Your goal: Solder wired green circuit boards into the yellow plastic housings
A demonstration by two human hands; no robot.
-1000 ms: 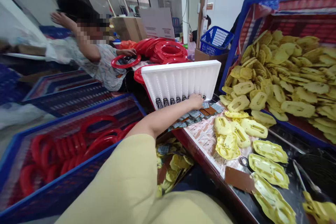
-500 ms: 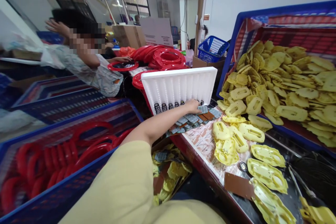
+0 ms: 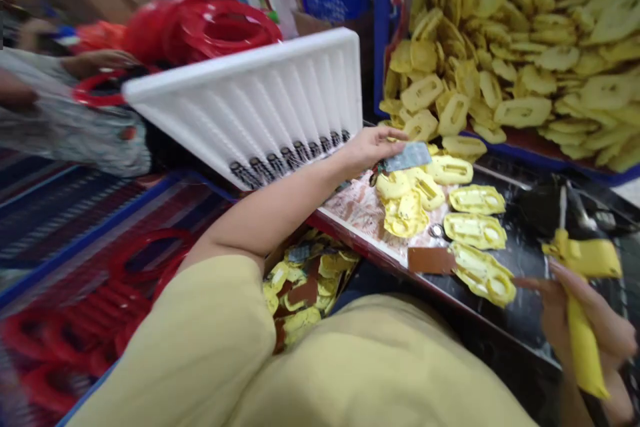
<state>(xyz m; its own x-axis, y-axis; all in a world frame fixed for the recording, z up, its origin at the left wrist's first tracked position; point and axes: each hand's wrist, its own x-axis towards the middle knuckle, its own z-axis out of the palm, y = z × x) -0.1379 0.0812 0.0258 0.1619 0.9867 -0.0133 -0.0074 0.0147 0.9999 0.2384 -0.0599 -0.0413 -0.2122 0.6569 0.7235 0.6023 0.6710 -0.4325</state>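
Left hand (image 3: 367,152) pinches grey plate (image 3: 409,156) by one end, beside yellow shells (image 3: 407,212); thin grip might slip. Right hand (image 3: 611,333) grasps yellow tool (image 3: 597,259); careless swing could knock shells.

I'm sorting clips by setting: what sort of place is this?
Probably a small factory or workshop doing hand assembly: look-alike yellow parts heaped in a blue crate, red rings piled in quantity, and a left hand holding a flat grey piece.
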